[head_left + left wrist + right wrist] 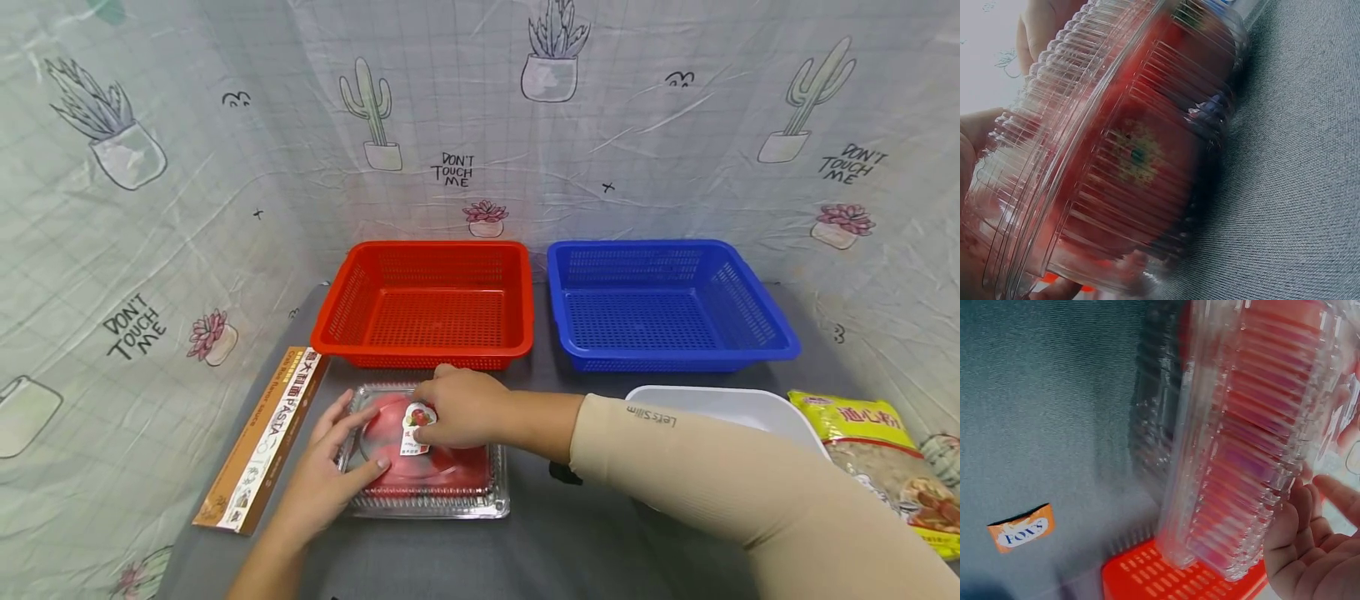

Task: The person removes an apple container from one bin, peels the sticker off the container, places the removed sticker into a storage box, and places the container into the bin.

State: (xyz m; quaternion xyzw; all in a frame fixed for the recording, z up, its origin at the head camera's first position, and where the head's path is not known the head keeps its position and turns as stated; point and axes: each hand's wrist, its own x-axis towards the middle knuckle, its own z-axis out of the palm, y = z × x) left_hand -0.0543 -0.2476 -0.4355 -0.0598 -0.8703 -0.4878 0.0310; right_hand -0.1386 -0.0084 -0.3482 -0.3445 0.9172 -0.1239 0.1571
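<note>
A clear plastic clamshell box (480,502) with large round red fruit (1141,169) inside sits on the grey table, its lid down. My left hand (326,467) rests spread over the box's left side, fingers and thumb on the lid. Reaching across from the right, my right hand (465,408) bends its fingers over the top of the lid. Its thumb touches a white fruit-picture label (414,433) there. In the right wrist view, the fingers (1300,519) lie along the ridged lid edge.
Behind the box stand a red basket (442,362) and a blue basket (675,362). A long pasta box (262,437) lies left. On the right are a white tray (712,400), partly under my sleeve, and a yellow macaroni bag (877,450). An orange FOX'S packet (1022,529) lies on the table.
</note>
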